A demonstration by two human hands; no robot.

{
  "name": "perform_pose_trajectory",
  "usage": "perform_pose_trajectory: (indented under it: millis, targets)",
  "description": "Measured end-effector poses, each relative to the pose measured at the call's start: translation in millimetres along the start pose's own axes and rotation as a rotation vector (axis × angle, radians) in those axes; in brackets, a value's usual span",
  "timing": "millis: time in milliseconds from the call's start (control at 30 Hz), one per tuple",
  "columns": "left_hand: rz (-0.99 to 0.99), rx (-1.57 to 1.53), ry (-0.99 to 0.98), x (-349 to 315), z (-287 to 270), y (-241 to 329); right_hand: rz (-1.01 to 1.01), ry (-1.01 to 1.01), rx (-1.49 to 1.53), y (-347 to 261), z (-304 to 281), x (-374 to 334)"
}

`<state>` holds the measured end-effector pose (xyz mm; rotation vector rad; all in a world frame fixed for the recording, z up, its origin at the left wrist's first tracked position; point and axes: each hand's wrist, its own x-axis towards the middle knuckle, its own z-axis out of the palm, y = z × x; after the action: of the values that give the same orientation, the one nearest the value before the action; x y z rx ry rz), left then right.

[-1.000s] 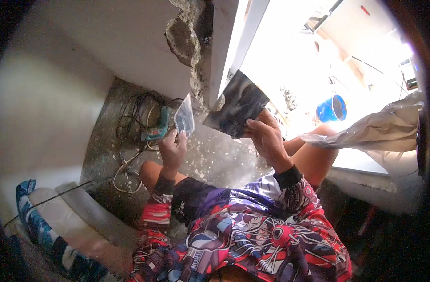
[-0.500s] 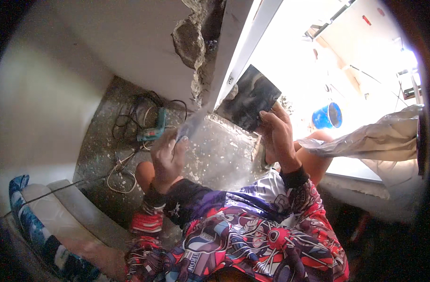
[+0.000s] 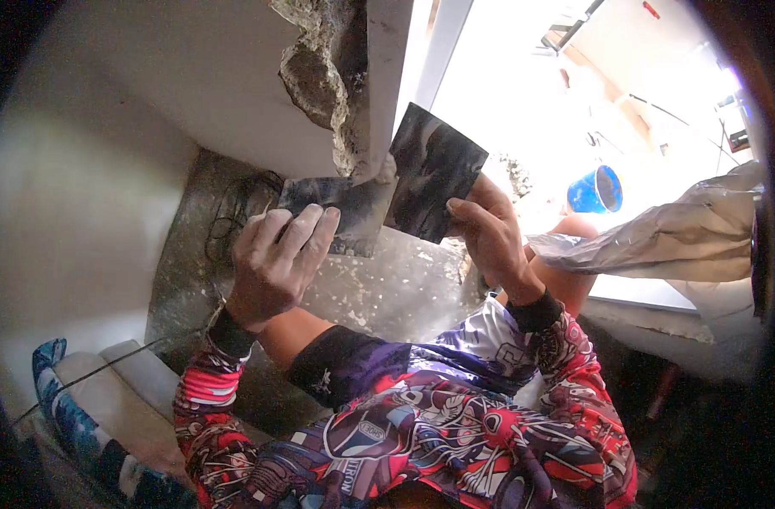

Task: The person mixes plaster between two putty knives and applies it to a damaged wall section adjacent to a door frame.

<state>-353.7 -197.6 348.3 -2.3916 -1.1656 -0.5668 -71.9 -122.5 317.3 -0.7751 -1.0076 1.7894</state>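
My left hand (image 3: 277, 254) grips a thin dark rectangular plate (image 3: 354, 212), like a putty spreader, smeared with pale grey; its fingers lie across the top and the thumb is hidden. My right hand (image 3: 493, 233) pinches a second dark plate (image 3: 430, 157), held tilted, with its thumb on the near face. A small lump of greyish paste (image 3: 388, 167) shows at the right plate's left edge, where the two plates meet or overlap. Just beyond them is a wall with a broken, crumbling edge (image 3: 320, 85); whether the plates touch it I cannot tell.
Dark cables (image 3: 226, 220) lie on the speckled floor at left. A blue bucket (image 3: 595, 191) stands in the bright area at right, behind a crumpled plastic sheet (image 3: 659, 233). Pale cushions (image 3: 99, 382) are at lower left. A pale frame (image 3: 443, 51) rises beside the broken wall.
My left hand has moved left and turned its plate from edge-on to flat, bringing it against or under the right plate. The green power tool on the floor is now hidden.
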Motion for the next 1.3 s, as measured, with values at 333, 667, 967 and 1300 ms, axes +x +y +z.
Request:
perform_pose_trajectory:
  millis: [333,667,967,1300]
  targets:
    - [-0.082,0.046,0.150,32,-19,-21,-0.025,-0.117,-0.264,-15,-7,-12]
    - [-0.785,-0.450,0.359,77,5,-26,-0.008,-0.019,-0.137,-31,-13,-13]
    - [-0.728,0.063,0.089,121,-17,-22,0.034,-0.081,-0.199,-57,-8,-14]
    - [-0.679,0.174,0.052,129,-47,-5,0.000,-0.081,-0.133,-64,-10,-9]
